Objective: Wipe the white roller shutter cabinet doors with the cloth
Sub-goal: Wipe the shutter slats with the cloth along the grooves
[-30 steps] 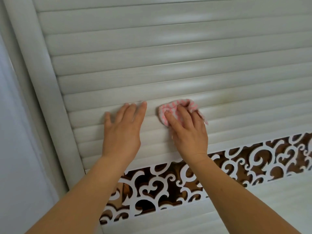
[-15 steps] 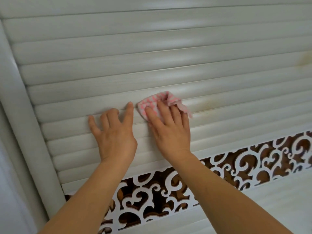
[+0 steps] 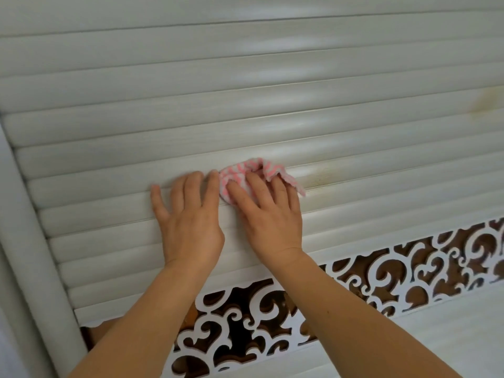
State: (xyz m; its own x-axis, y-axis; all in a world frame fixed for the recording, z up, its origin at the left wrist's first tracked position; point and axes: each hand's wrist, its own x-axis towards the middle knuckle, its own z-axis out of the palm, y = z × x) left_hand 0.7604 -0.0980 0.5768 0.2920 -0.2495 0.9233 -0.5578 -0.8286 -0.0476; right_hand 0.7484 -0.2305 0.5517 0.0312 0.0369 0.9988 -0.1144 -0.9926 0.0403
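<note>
The left hand (image 3: 188, 216) lay flat with straight fingers on the shutter door (image 3: 272, 105), likely steadying it, while the right hand (image 3: 268, 214) pressed the bunched cloth (image 3: 245, 170) against a slat beside a yellowish stain (image 3: 317, 177).

A white scrollwork fretwork band (image 3: 354, 282) over a brown backing runs beneath the slats, beside a rounded frame post (image 3: 32, 255).

I see white slatted shutter door (image 3: 272, 77) filling view. Left hand (image 3: 188, 222) flat on slats, 7 o'clock of centre. Pink-striped cloth (image 3: 245, 173) pressed on slat under right hand (image 3: 270, 222). Yellowish stain (image 3: 317, 175) at cloth's 3 o'clock.
</note>
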